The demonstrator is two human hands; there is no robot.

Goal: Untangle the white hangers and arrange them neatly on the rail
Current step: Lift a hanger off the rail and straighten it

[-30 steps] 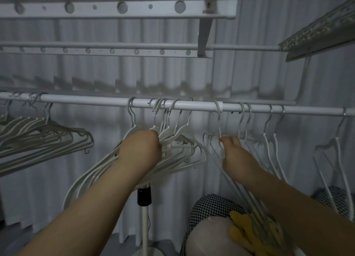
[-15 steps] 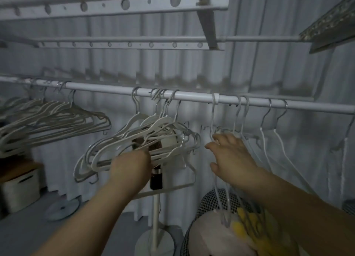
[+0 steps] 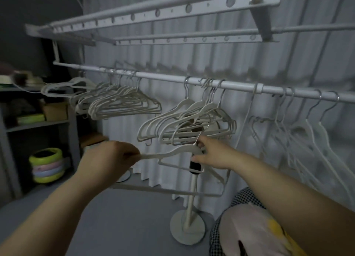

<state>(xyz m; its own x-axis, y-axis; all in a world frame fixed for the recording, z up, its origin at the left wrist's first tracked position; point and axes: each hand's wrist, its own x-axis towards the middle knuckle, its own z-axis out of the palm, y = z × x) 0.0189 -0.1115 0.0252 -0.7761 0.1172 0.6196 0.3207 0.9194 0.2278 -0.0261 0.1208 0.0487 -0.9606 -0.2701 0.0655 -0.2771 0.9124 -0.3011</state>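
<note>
No text, label, brand, number or sign can be read anywhere.

A white pleated curtain (image 3: 172, 63) hangs at the far side. At left stands a grey shelving unit (image 3: 38, 123), with stacked pastel rings (image 3: 47, 165) low by it. A round-based white stand (image 3: 187, 230) stands centre, with checkered fabric (image 3: 242, 198) near right.

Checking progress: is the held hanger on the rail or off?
Off: left hand and right hand hold the hanger below the rail.

left hand (image 3: 111, 157): grips one arm-end of loose hanger (image 3: 169, 152).
right hand (image 3: 215, 155): pinches same hanger at neck, under hook.
loose hanger: off rail (image 3: 163, 77), just below middle bunch (image 3: 184, 125).
left bunch (image 3: 119, 103): on rail, packed close.
right hangers (image 3: 299, 132): on rail, tilted.
</note>
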